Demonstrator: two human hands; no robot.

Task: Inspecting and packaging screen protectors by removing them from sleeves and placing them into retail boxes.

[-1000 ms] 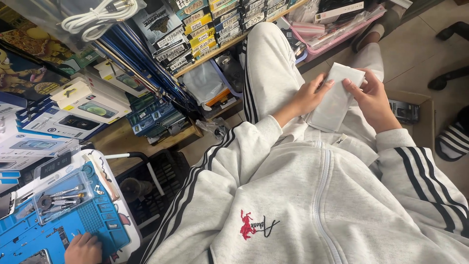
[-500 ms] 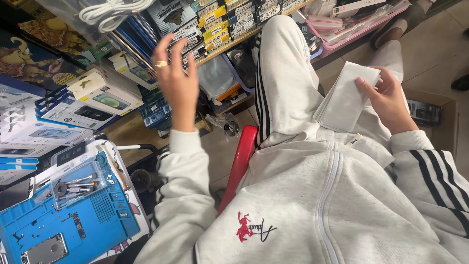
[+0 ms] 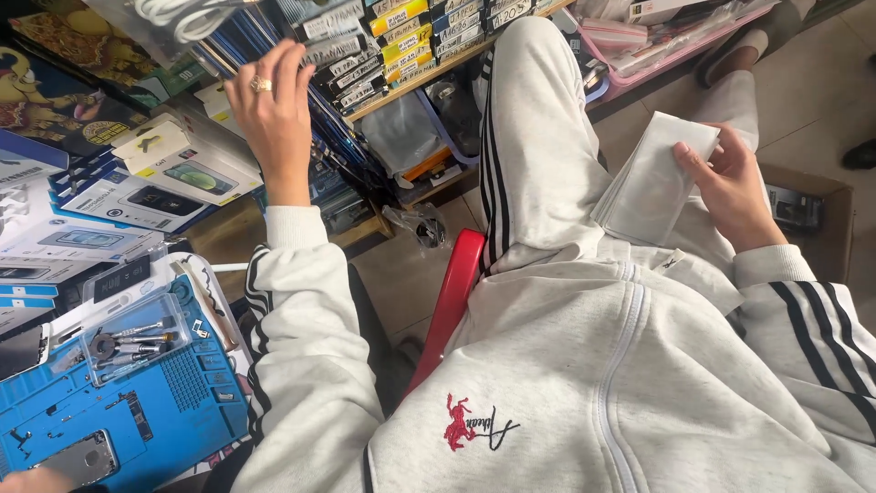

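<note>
Nearest lay a blue repair mat (image 3: 173, 411) with a clear tool tray (image 3: 128, 345). My right hand (image 3: 730, 187) gripped a stack of white flat packets (image 3: 655, 187) over my lap. Farther off, my left hand (image 3: 272, 114) reached, fingers spread and empty, into crowded shelf packets (image 3: 351, 55). I judged the loosely held stack could fan and slip; room was tight.

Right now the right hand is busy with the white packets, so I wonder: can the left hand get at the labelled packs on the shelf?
Probably yes. The left hand is raised right in front of the labelled packs on the shelf, fingers spread and empty, with nothing between them. The right hand holds the white packets over the lap.
</note>
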